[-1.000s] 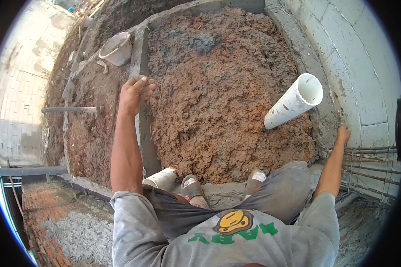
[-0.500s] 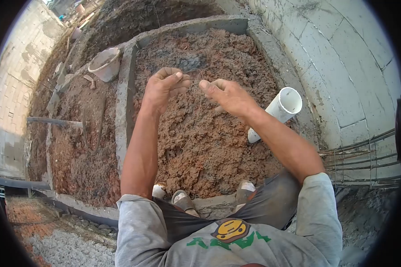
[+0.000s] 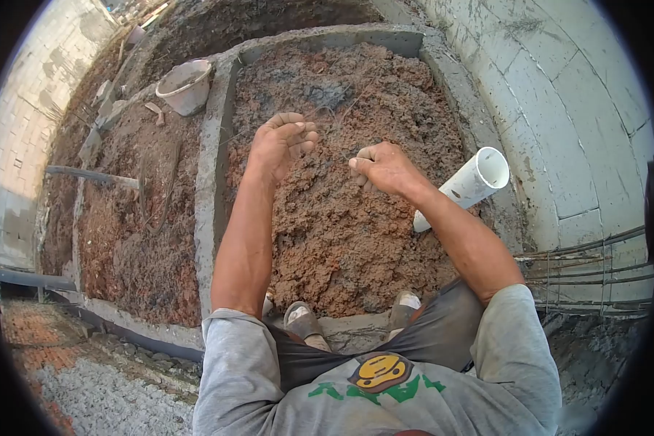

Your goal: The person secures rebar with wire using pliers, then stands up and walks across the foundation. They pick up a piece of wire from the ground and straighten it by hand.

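Observation:
My left hand (image 3: 287,144) is raised over the brown soil (image 3: 334,240), its fingers curled together around a thin wire or string that is hard to trace. To its right and a little lower, my right hand (image 3: 386,168) is pinched closed on the same kind of thin strand. Faint loops of the strand (image 3: 325,109) show above and between the hands. The two hands are apart. A white pipe (image 3: 472,179) stands tilted out of the soil just right of my right hand, its lower part beside my forearm.
A concrete border (image 3: 208,182) frames the soil. At the upper left sits a bucket (image 3: 185,89) near a small tool (image 3: 155,112). A block wall (image 3: 552,123) rises on the right above steel bars (image 3: 588,272). A grey pipe (image 3: 93,176) lies at the left.
Since one second ago my right hand has come from the right wall to the middle, near my left hand. Over the last half second the hands have drawn slightly apart, the right one lower.

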Demonstrator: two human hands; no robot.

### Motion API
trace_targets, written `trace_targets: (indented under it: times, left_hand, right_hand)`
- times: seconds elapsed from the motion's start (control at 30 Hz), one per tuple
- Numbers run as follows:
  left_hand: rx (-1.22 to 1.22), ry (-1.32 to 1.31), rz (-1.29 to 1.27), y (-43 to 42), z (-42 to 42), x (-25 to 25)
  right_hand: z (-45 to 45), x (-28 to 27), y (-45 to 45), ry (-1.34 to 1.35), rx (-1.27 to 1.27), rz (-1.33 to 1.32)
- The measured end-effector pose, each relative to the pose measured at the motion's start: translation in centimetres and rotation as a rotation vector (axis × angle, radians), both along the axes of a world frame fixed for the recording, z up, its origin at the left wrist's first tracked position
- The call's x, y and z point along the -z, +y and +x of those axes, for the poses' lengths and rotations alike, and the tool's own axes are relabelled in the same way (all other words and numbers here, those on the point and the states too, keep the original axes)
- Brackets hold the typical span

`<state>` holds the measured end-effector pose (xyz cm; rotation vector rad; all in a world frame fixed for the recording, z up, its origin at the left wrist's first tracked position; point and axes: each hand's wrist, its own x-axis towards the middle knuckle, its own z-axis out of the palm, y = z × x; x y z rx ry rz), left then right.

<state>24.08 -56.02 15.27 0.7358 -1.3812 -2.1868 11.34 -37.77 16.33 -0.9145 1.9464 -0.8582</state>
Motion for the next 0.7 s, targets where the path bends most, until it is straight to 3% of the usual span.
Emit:
trace_targets:
  times: [0.03,0.17,0.23,0.37,0.53,0.7]
  left_hand:
    - [-0.067,0.015,0.004,-0.5,0.1,-0.1]
    - [-0.298,0.063,0.014,-4.0,1.6,0.7]
    - [-0.318,0.046,0.001,-5.5,2.6,0.9]
    - [-0.403,0.039,-0.012,-6.6,3.6,0.9]
    - [-0.366,-0.04,-0.119,-6.4,3.6,0.9]
    - [-0.367,-0.174,-0.315,-6.1,3.2,0.9]
  right_hand:
    - [-0.2,0.1,0.2,0.147,-0.056,0.068]
    - [-0.9,0.7,1.7,0.186,-0.253,0.226]
    - [-1.6,2.7,2.4,0.628,-0.455,0.301]
    - [-6.4,6.5,3.6,0.66,-0.456,0.357]
    - [-9.6,7.2,5.1,0.416,-0.182,0.391]
    - [-9.6,7.5,6.3,0.407,-0.257,0.571]
